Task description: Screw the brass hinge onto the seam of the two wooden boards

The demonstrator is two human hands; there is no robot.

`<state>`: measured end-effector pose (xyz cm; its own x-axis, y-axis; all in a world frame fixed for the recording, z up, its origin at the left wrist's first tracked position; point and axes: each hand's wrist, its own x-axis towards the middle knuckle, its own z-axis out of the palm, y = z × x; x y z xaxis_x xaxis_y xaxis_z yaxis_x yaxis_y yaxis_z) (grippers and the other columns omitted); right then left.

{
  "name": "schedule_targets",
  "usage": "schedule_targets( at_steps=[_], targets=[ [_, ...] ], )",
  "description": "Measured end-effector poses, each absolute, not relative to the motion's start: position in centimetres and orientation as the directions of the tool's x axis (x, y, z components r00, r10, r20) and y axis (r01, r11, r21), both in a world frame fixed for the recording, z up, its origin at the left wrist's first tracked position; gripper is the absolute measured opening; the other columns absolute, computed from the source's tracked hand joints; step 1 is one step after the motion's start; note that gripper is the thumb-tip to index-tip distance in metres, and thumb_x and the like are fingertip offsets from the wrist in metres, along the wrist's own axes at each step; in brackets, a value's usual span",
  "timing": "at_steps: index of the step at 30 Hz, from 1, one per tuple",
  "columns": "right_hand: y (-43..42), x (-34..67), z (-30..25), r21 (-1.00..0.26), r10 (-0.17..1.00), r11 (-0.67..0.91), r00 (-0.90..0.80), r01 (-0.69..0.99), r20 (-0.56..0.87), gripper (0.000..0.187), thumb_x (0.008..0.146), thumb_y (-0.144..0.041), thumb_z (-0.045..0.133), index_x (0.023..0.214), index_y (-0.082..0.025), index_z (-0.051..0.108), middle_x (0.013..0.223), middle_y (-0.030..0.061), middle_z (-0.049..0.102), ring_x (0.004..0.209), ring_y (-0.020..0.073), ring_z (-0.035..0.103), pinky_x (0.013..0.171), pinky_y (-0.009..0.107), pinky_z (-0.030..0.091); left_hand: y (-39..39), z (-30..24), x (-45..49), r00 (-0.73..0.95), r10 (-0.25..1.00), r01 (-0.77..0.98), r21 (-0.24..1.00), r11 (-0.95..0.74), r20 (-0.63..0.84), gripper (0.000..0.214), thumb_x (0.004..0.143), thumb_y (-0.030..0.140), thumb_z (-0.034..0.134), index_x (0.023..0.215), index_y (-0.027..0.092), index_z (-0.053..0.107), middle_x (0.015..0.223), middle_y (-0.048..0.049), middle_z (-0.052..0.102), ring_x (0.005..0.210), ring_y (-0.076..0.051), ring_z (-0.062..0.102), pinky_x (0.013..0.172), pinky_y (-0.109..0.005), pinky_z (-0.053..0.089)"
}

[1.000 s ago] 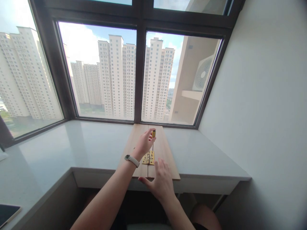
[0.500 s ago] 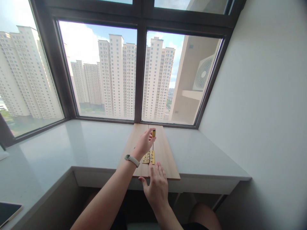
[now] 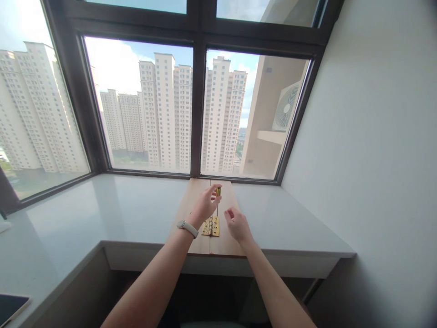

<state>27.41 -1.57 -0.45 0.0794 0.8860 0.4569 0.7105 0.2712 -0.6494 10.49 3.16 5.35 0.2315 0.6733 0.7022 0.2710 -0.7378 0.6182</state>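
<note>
My left hand [image 3: 205, 202], with a watch [image 3: 187, 228] on its wrist, is closed around the yellow and black handle of a screwdriver [image 3: 219, 192]. The screwdriver stands upright, its thin shaft pointing down to a brass hinge [image 3: 214, 226]. That hinge lies across the seam between two light wooden boards [image 3: 195, 243]; my left hand and wrist cover part of its left side. To the right of the shaft, my right hand [image 3: 236, 223] hovers near the boards with its fingers curled in. Whether anything small is between those fingers is hidden.
The boards rest on a white countertop [image 3: 136, 205], reaching from its front edge back to the dark window frame [image 3: 198, 109]. A dark flat device [image 3: 12, 310] lies at the lower left. A white wall [image 3: 382, 136] rises on the right.
My right hand has lifted from lying flat at the front of the boards, moved forward and right beside the screwdriver, and curled its fingers. My left hand keeps its hold.
</note>
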Motion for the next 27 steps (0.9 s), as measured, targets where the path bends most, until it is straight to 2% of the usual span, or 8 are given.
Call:
schedule_targets(
  at_steps=[2, 6, 13, 19, 23, 27],
  targets=[
    [0.4, 28.0, -1.0, -0.61, 0.897, 0.299, 0.003, 0.734, 0.443, 0.016, 0.089, -0.035, 0.06, 0.091, -0.02, 0.067, 0.087, 0.0043, 0.072, 0.077, 0.0174, 0.064, 0.073, 0.028, 0.045, 3.4, 5.6, 10.7, 0.203, 0.669, 0.28, 0.612, -0.739, 0.715, 0.033, 0.09, 0.024, 0.065, 0.123, 0.026, 0.061, 0.106, -0.0077, 0.067, 0.086, -0.017, 0.067, 0.076, -0.034, 0.062],
    [2.8, 27.9, -2.3, -0.6, 0.913, 0.349, -0.115, 0.72, 0.392, 0.017, 0.079, -0.028, 0.069, 0.093, -0.019, 0.071, 0.087, 0.0039, 0.072, 0.075, 0.0168, 0.061, 0.073, 0.027, 0.045, 3.6, 6.1, 10.9, 0.212, 0.658, 0.309, 0.589, -0.746, 0.722, 0.03, 0.09, 0.02, 0.064, 0.119, 0.026, 0.064, 0.1, -0.006, 0.067, 0.083, -0.016, 0.066, 0.075, -0.032, 0.061],
    [4.0, 26.6, -3.8, -0.648, 0.925, 0.335, -0.109, 0.684, 0.363, 0.011, 0.08, -0.021, 0.062, 0.083, -0.017, 0.073, 0.079, 0.0049, 0.072, 0.071, 0.0166, 0.063, 0.07, 0.026, 0.045, 3.2, 6.2, 11.0, 0.274, 0.667, 0.292, 0.601, -0.744, 0.693, 0.042, 0.094, 0.015, 0.053, 0.133, 0.028, 0.056, 0.095, -0.005, 0.07, 0.088, -0.018, 0.069, 0.075, -0.032, 0.061],
    [4.6, 26.4, -4.5, -0.664, 0.931, 0.311, -0.079, 0.68, 0.355, 0.009, 0.078, -0.02, 0.064, 0.079, -0.017, 0.073, 0.08, 0.0061, 0.074, 0.072, 0.0177, 0.065, 0.07, 0.026, 0.046, 3.4, 6.1, 11.1, 0.212, 0.656, 0.297, 0.592, -0.75, 0.725, 0.033, 0.09, 0.019, 0.062, 0.123, 0.026, 0.063, 0.112, -0.0075, 0.067, 0.088, -0.017, 0.067, 0.076, -0.032, 0.062],
    [4.4, 26.4, -4.6, -0.666, 0.928, 0.316, -0.072, 0.676, 0.367, 0.01, 0.079, -0.021, 0.063, 0.079, -0.018, 0.072, 0.08, 0.0054, 0.074, 0.072, 0.0174, 0.065, 0.07, 0.025, 0.046, 3.7, 6.1, 11.3, 0.179, 0.65, 0.312, 0.584, -0.749, 0.738, 0.027, 0.089, 0.019, 0.065, 0.115, 0.025, 0.066, 0.103, -0.0064, 0.067, 0.081, -0.016, 0.066, 0.074, -0.032, 0.061],
    [4.1, 26.3, -4.6, -0.663, 0.923, 0.318, -0.061, 0.678, 0.38, 0.01, 0.081, -0.023, 0.064, 0.081, -0.018, 0.072, 0.079, 0.0051, 0.073, 0.071, 0.0169, 0.064, 0.068, 0.025, 0.045, 3.9, 5.8, 11.5, 0.162, 0.667, 0.262, 0.619, -0.74, 0.728, 0.036, 0.09, 0.015, 0.06, 0.124, 0.026, 0.062, 0.098, -0.0058, 0.067, 0.086, -0.017, 0.067, 0.076, -0.033, 0.061]
  ],
)
